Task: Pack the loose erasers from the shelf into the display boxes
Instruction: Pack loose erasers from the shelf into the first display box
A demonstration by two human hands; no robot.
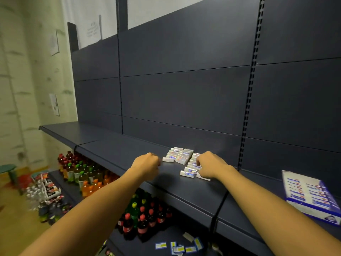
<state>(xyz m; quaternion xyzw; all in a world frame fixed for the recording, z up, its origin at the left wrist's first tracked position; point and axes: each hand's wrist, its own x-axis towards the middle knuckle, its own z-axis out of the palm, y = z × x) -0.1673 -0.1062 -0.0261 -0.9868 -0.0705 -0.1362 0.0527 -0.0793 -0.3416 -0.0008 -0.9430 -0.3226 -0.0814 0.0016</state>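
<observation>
Shelving first: the dark shelf (pixel 114 148) runs from near left to far right, and everything that matters sits on its top board. Over at the right edge there's a blue and white display box (pixel 311 193), lying flat with rows of erasers already in it, well apart from both hands.

Then the loose erasers (pixel 181 156), a scattered pile near the back panel, directly ahead between the two hands. Most of them lie with their long sides running roughly left to right, though a few near the front are skewed.

Right hand (pixel 209 165) is the nearer one, no contest. It's sitting right on the pile's right edge with fingers curled down onto the front erasers (looks like it's pinching or gathering a couple, but the fingertips are hidden, so I can't say for sure). Left hand (pixel 146 164) is curled into a loose fist just beside the leftmost eraser, apparently not touching it and holding nothing I can see.

So my guess is the carry goes rightward to the box, which suits the right hand.
</observation>
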